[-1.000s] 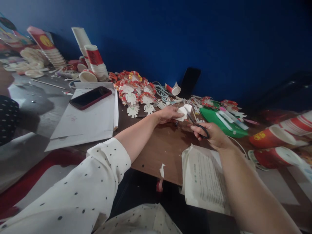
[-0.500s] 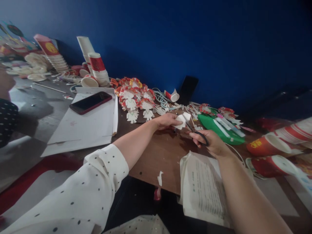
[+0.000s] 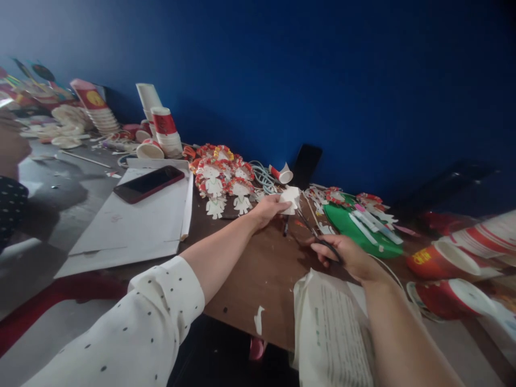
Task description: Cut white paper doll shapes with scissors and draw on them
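Between the thumb and fingers of my left hand [image 3: 271,210] is a small piece of white paper [image 3: 291,199], held up over the brown table [image 3: 250,269]. My right hand [image 3: 342,252] grips a pair of scissors [image 3: 328,244] by their dark handles. Their blades point toward the paper's lower right edge; whether they touch it I cannot make out. Left of my left hand lies a cluster of paper doll cutouts [image 3: 213,187] with red and yellow frilled heads. A folded printed sheet [image 3: 328,328] lies below my right hand.
A phone [image 3: 149,183] rests on a white board [image 3: 133,226] at left, with stacked paper cups [image 3: 167,131] behind. Another phone [image 3: 307,164] leans on the blue wall. Pens lie on a green disc [image 3: 363,228]; red cups [image 3: 443,258] lie at right. A person's sleeve [image 3: 14,209] shows far left.
The scissors have drawn back from the white paper, down and slightly right of it. My left hand has turned the paper a little. The whole view has tilted upward.
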A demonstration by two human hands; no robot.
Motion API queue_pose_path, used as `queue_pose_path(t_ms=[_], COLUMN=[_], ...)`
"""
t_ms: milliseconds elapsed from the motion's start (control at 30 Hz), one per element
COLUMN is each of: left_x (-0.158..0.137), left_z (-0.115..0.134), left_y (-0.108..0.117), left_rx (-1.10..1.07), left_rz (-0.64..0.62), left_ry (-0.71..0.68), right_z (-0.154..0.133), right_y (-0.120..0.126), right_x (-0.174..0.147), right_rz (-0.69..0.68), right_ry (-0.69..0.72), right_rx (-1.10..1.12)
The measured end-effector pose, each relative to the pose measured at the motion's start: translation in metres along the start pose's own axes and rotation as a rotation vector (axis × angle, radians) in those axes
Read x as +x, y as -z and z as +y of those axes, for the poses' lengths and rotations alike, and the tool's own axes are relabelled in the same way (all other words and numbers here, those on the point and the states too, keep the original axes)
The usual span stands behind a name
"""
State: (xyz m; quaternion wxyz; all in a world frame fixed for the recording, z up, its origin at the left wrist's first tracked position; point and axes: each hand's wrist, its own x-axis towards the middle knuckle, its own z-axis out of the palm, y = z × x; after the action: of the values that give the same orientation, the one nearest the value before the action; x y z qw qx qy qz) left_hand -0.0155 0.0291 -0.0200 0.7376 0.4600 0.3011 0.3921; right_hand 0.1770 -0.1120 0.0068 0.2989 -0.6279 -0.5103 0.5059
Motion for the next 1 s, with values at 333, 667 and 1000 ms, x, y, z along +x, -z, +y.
queue_pose_path(t_ms=[333, 667, 1000], left_x=[-0.005, -0.020, -0.023], left_z=[-0.008, -0.014, -0.017], left_y=[-0.010, -0.025, -0.031], left_rx=[0.061, 0.434, 0.959], left_rz=[-0.105, -0.158, 0.129], left_ry=[-0.003, -0.084, -0.695], right_z=[-0.001, 0.003, -0.008], right_y=[-0.003, -0.024, -0.026], right_x=[0.017, 0.027, 0.022], right_rz=[0.438, 0.421, 0.596], right_ry=[0.290, 0.363, 0.307], right_rx=[0.364, 0.369, 0.304])
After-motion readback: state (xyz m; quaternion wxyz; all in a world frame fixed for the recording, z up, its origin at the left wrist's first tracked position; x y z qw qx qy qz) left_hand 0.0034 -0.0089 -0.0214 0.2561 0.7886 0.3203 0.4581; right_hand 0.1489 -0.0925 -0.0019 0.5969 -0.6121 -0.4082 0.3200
